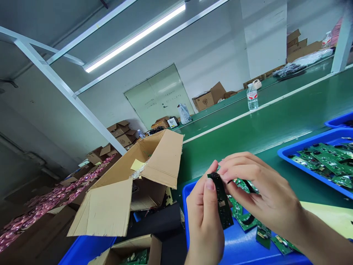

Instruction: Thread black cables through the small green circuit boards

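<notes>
My left hand [204, 221] grips a narrow green circuit board [224, 211], thumb laid across its face and fingers behind it. The board is tilted, with a small connector near its top end. Closed in a pinch, my right hand [264, 187] is at the board's upper right edge; what its fingertips hold, if anything, is hidden. Below both hands is a blue tray [248, 250] with several green circuit boards [263, 235], some with black strips on them.
Another blue tray [284, 152] of circuit boards stands right, near yellow paper [328, 217]. An open cardboard box [162, 162] is on the left, with a smaller carton [156, 250] below. A water bottle [252, 97] stands on the green bench [220, 136]. Pink wrapped items [79, 187] lie far left.
</notes>
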The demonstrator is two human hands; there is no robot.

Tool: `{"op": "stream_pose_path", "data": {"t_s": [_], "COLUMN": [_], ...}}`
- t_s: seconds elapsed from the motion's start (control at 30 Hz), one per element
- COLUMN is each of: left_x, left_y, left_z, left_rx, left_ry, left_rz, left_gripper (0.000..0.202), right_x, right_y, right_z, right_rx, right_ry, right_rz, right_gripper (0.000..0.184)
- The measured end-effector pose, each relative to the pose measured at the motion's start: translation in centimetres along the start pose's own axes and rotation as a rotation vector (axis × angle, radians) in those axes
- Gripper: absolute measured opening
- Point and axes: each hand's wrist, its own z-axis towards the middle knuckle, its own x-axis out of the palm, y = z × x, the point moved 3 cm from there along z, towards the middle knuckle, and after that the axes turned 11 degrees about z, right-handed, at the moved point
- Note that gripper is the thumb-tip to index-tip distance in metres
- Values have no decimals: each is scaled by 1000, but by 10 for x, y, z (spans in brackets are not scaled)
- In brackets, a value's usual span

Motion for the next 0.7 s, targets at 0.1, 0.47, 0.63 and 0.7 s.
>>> {"op": "stream_pose_path", "data": {"t_s": [0.1,0.47,0.63,0.7], "left_x": [0,-20,-29,-33], "left_y": [-3,-2,-10,-12], "left_z": [1,9,9,9], "left_rx": [74,163,322,341], "left_ry": [-11,82,210,242], "left_rz": [40,-41,193,241], "left_gripper": [36,37,33,33], "right_x": [0,1,-2,-3], "right_y": [-1,5,12,14], "right_z": [-1,-3,0,2], "right_rx": [24,135,171,160], "right_ry": [-12,-45,0,8], "right_rz": [31,157,224,226], "right_gripper": [30,35,34,35]}}
